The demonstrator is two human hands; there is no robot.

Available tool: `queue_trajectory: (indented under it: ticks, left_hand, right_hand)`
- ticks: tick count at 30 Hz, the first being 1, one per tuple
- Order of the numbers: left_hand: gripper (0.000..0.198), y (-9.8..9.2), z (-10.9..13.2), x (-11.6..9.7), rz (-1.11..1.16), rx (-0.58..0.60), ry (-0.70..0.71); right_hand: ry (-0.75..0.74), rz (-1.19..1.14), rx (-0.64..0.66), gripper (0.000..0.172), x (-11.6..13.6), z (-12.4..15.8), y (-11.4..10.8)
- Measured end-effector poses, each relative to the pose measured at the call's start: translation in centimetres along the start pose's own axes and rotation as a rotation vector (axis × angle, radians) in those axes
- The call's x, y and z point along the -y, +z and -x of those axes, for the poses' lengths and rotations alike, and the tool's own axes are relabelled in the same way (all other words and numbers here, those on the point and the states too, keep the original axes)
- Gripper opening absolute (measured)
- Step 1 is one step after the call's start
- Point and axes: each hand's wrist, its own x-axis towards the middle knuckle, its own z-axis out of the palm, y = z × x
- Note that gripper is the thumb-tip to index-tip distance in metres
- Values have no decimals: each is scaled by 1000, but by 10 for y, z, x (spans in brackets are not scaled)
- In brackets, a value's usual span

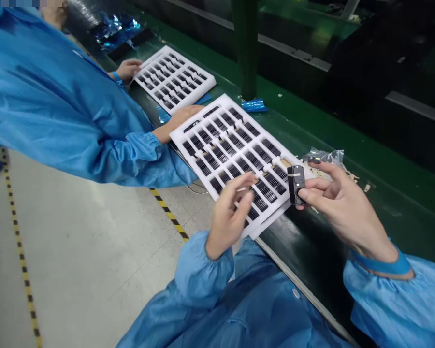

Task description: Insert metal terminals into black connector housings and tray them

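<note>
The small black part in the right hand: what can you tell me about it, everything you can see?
The small black part is a flat, oblong piece, dark and plastic-looking, with tiny pale marks on its face. It stands roughly upright, pinched at its right edge and lower end by the right hand, just off the near right corner of the white tray of similar dark parts. The left hand does not touch it.

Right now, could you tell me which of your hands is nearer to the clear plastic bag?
Right. The right hand, pinching a small black part, sits just below the clear plastic bag; the left hand rests on the white tray, farther left.
</note>
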Motion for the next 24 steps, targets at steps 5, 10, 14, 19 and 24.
queue_trajectory:
  ticks: [5, 10, 14, 19, 24]
  left_hand:
    - [53, 39, -36, -15, 383, 326, -163]
    - [34, 42, -41, -17, 406, 209, -199]
    - [33, 43, -37, -21, 385, 128, -212]
    - [34, 45, -37, -22, 360, 110, -214]
    - [34, 46, -38, -23, 344, 110, -215]
  right_hand:
    - [3, 9, 35, 72, -4, 12, 11]
    - [-36, 11, 31, 55, -11, 19, 8]
    - [-38, -25, 35, 52, -14, 20, 8]
    - [-37, -35, 36, 50, -13, 18, 9]
    - [-8, 2, 28, 48, -10, 18, 9]
